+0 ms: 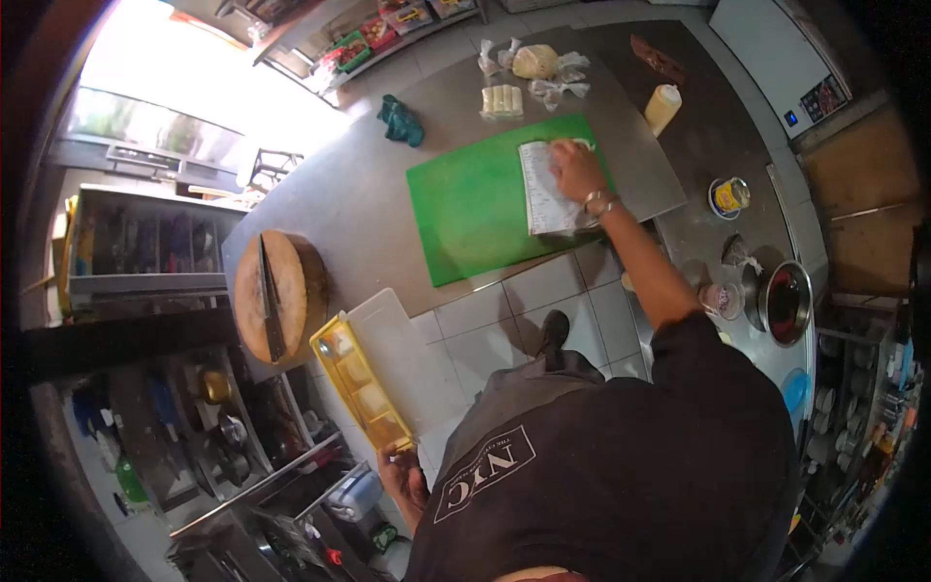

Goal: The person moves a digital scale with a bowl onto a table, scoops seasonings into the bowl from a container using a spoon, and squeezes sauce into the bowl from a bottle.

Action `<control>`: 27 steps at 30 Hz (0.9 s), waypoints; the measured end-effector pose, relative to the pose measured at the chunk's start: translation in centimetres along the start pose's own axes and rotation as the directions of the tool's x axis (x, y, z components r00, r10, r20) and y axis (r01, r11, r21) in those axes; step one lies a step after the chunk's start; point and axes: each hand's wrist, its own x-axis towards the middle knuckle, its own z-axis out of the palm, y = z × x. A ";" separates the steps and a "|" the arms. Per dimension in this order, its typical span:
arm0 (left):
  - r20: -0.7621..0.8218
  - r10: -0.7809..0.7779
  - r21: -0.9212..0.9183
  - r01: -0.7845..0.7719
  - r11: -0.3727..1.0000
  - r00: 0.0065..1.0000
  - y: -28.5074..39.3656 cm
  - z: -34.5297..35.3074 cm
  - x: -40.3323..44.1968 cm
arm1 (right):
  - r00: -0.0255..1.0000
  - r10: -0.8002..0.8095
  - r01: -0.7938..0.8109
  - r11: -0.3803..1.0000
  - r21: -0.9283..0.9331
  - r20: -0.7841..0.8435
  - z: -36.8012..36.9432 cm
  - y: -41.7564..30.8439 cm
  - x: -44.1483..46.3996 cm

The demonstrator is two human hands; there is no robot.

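Note:
A sheet or pad of printed paper (545, 204) lies on the green cutting board (465, 213). My right hand (577, 173) is over its upper right part, with fingers curled against the paper; the fingertips are partly hidden. Low on the left, my left hand (402, 480) grips the near end of a yellow compartment tray (361, 388). White and pale contents show in the tray's compartments. A translucent lid (393, 335) stands open along the tray's right side.
A round wooden block (281, 301) carries a dark cleaver (268, 296). Farther back are a green cloth (401, 121), pale rolls (501, 101), bagged food (535, 62) and a squeeze bottle (662, 109). A metal bowl (786, 304) stands at right.

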 end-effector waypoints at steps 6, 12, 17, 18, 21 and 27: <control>-0.203 -0.115 0.014 0.120 0.993 0.972 2.3 7.6 1.4 | 0.991 0.082 -0.080 0.997 -0.018 0.107 -1.4 -5.3 -13.2; -0.161 -0.209 -0.123 0.190 0.974 0.965 2.8 7.5 2.8 | 0.980 0.129 -0.123 0.991 -0.052 0.148 0.0 -6.1 -17.6; -0.039 -0.139 -0.110 0.134 0.985 0.989 1.7 3.5 3.7 | 0.989 0.121 -0.110 0.985 -0.131 0.080 0.8 -6.8 -18.0; 0.039 -0.146 -0.127 0.150 0.981 0.989 1.8 2.7 3.7 | 0.990 0.119 -0.109 0.985 -0.131 0.077 0.9 -7.1 -18.2; 0.090 -0.024 0.026 0.021 0.999 0.996 1.7 2.0 3.2 | 0.993 0.099 -0.100 0.995 0.016 0.072 0.2 -9.0 -19.2; -0.075 -0.077 0.106 0.085 0.991 0.994 1.1 3.5 5.6 | 0.994 0.099 -0.104 0.866 0.489 0.035 -5.7 -16.8 -22.3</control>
